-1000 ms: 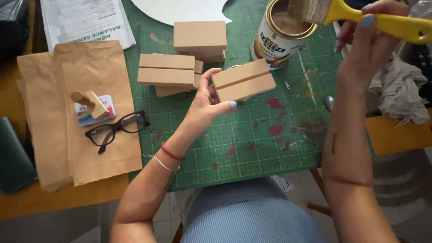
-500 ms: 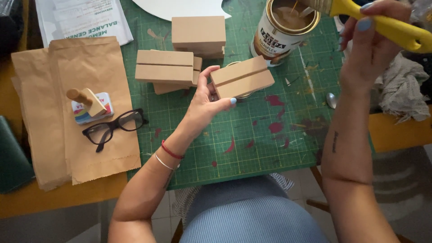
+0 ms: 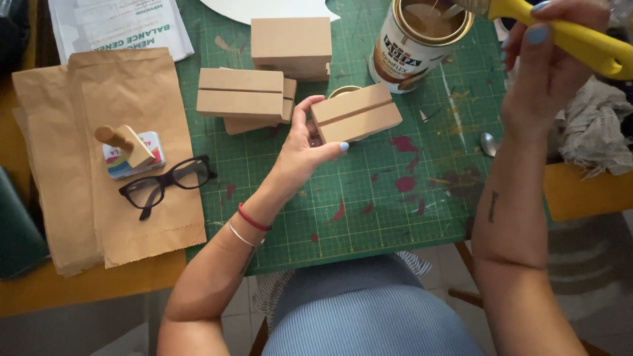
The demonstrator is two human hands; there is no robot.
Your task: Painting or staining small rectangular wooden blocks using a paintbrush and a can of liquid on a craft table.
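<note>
My left hand pinches a grooved wooden block by its near edge, over the green cutting mat, whose stained front is open. My right hand wraps a yellow-handled brush above the opened tin, white-labelled. Three more blocks lie stacked behind; paper bags lie left.

Black glasses lie on brown paper bags.

Green cutting mat covers wooden table.
</note>
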